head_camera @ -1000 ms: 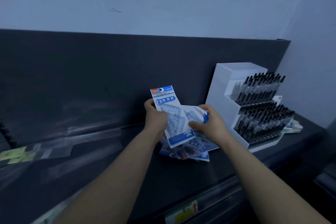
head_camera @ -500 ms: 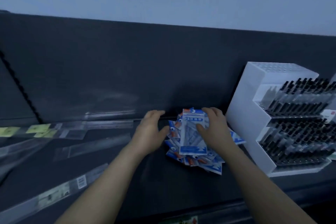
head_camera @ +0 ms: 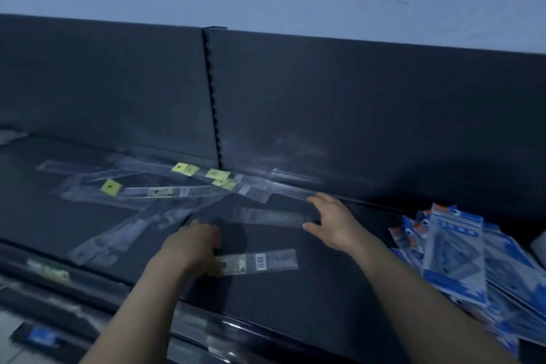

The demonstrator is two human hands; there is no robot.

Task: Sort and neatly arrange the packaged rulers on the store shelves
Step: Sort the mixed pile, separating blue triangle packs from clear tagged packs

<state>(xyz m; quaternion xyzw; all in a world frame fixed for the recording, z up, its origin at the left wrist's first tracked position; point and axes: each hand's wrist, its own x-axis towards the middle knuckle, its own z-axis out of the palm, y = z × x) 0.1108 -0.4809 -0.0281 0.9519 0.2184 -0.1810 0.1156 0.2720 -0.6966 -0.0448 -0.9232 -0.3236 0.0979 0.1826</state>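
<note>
The right hand [head_camera: 334, 224] reaches palm down over the dark shelf [head_camera: 310, 304], its grip spread wide. Thumb and forefinger bracket the right end of a long clear-sleeved ruler [head_camera: 271, 217] lying flat, though contact is unclear. The left hand [head_camera: 192, 248], blurred, covers the left end of a nearer clear-sleeved ruler with a barcode label [head_camera: 261, 261]; whether that grip pinches or only presses cannot be told. More clear ruler sleeves with yellow tags [head_camera: 147, 192] lie scattered to the left, and a heap of blue-and-white ruler packs [head_camera: 455, 260] sits at the right.
</note>
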